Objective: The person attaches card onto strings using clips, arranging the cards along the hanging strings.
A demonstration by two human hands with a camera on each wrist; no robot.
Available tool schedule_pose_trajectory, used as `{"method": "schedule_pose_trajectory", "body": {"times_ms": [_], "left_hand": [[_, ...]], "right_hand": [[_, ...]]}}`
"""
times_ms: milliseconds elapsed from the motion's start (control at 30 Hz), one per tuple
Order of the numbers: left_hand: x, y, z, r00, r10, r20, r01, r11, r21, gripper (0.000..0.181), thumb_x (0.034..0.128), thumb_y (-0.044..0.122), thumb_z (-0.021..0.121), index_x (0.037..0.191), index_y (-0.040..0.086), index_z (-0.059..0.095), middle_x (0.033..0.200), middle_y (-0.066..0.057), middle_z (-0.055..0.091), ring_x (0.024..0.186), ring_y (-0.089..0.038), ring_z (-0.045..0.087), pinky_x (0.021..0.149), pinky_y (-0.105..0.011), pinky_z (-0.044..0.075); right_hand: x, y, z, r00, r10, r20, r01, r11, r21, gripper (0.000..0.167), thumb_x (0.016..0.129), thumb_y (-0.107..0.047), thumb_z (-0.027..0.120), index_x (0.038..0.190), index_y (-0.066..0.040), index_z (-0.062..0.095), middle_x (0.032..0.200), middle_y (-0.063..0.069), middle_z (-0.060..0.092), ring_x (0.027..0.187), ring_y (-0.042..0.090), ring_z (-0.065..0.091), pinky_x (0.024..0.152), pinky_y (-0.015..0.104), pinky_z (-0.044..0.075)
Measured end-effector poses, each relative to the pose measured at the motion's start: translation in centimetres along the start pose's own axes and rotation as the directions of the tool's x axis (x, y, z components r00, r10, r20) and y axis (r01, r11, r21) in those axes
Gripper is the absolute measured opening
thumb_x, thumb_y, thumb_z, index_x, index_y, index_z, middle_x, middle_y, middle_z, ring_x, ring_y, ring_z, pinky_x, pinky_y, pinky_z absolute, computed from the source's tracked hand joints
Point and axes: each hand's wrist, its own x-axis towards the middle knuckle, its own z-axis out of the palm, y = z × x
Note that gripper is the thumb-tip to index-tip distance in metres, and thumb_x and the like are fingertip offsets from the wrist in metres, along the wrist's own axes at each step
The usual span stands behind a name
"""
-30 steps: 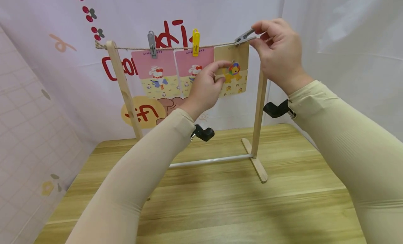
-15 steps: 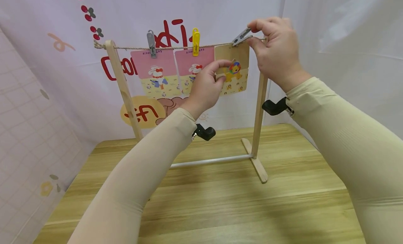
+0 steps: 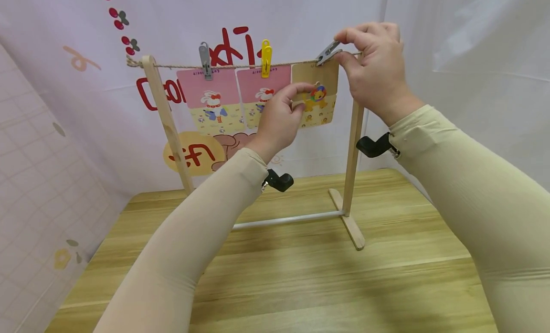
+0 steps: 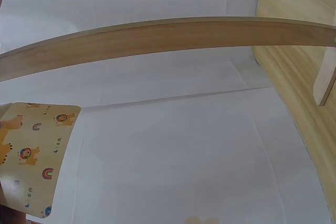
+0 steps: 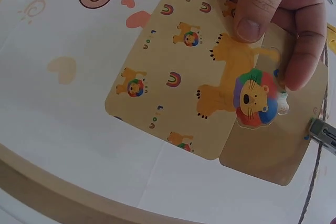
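Observation:
In the head view, my left hand [image 3: 281, 115] holds a lion-printed card [image 3: 318, 103] against the right part of a twine line [image 3: 240, 66]. The right wrist view shows its thumb on the card's front and other fingers behind. My right hand [image 3: 374, 65] pinches the handles of a grey clothespin [image 3: 328, 52], whose nose is at the twine and the card's top edge. Two pink rabbit cards [image 3: 212, 89] hang to the left, one under a grey clothespin [image 3: 205, 60] and one under a yellow clothespin [image 3: 266, 58]. My left hand partly covers the nearer rabbit card.
The twine runs between two wooden posts [image 3: 167, 127] joined low down by a white rod [image 3: 288, 220]. A flat wooden foot [image 3: 354, 231] supports the right post on the wood-grain table [image 3: 275, 280]. Printed white cloth [image 3: 301, 17] hangs behind.
My right hand has shifted slightly left and up, tilting the grey clothespin more steeply with its nose down on the card's top edge. The left hand stays about where it was.

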Motion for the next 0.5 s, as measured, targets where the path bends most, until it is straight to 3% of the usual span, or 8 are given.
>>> {"method": "schedule_pose_trajectory", "body": {"times_ms": [133,500], "left_hand": [[0.03,-0.22,0.08,1.000,0.010,-0.011,-0.010,1.000,0.019,0.035,0.1075,0.008,0.058,0.137,0.023,0.068,0.144,0.009,0.064,0.095,-0.011,0.060,0.061,-0.025,0.041],[0.09,-0.43,0.30,0.996,0.076,-0.050,-0.072,0.994,0.083,0.035,0.1072,0.007,0.057,0.138,0.019,0.068,0.143,0.006,0.066,0.098,-0.007,0.057,0.065,-0.023,0.040]], "right_hand": [[-0.07,-0.06,-0.02,1.000,0.002,0.000,-0.002,1.000,0.004,0.022,0.100,-0.018,0.072,0.122,-0.015,0.078,0.128,0.003,0.066,0.137,0.020,0.038,0.116,0.028,0.020],[0.17,-0.33,-0.32,0.999,-0.029,0.024,0.029,1.000,-0.001,0.022,0.102,-0.017,0.069,0.122,-0.012,0.077,0.130,0.005,0.066,0.139,0.022,0.038,0.116,0.030,0.022]]}}
